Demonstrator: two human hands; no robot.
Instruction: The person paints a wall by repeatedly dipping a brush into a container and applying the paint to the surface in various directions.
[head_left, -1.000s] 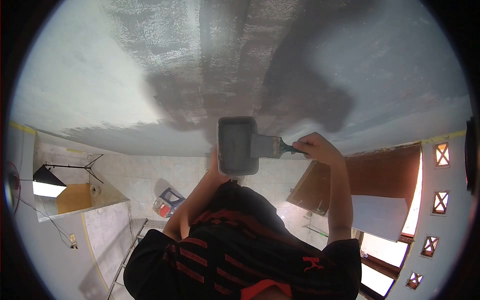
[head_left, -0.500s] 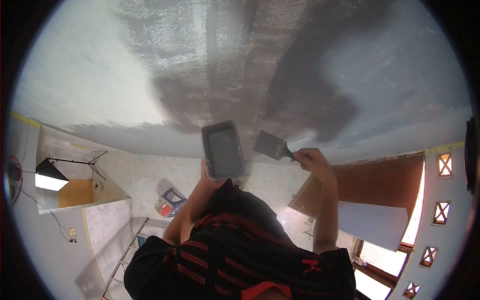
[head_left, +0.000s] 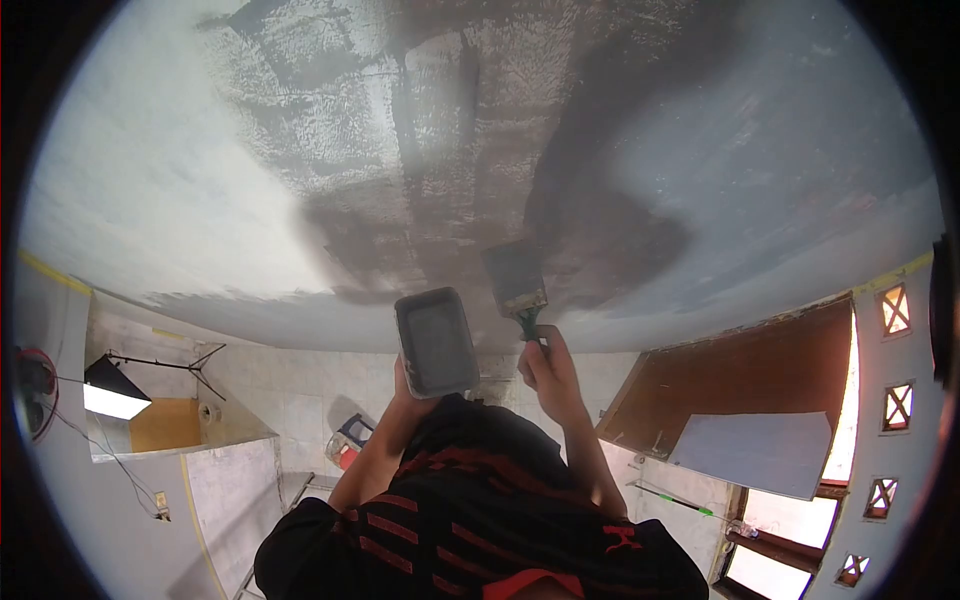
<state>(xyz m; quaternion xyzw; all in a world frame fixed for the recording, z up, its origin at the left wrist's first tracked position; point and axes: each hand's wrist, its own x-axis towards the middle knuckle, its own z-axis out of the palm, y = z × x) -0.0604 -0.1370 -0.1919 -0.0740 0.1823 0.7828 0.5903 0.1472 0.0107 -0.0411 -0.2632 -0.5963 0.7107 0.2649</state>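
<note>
My left hand [head_left: 407,396] is wrapped around the lower end of a rectangular paint tray [head_left: 437,343], whose inside is coated in grey. In my right hand [head_left: 551,375], fingers closed on the green handle, is a wide flat paintbrush [head_left: 518,278] with grey bristles pointing up and away from me. The bristles overlap the wall [head_left: 430,130] in this view, just right of the tray. Textured, glossy grey strokes cover the wall's middle, darkened partly by shadow; paler grey-white areas lie to either side.
A lit softbox lamp [head_left: 117,389] on a stand is at the left. A ladder [head_left: 300,490] and a small container with red [head_left: 347,457] stand lower left. At the right are a brown board [head_left: 730,370], a white panel [head_left: 755,452] and a green-gripped pole [head_left: 690,505].
My right hand has swung left with the brush, bringing it closer to the tray and turning its bristles upward. The tray sits slightly lower in view, and the view has shifted a little.
</note>
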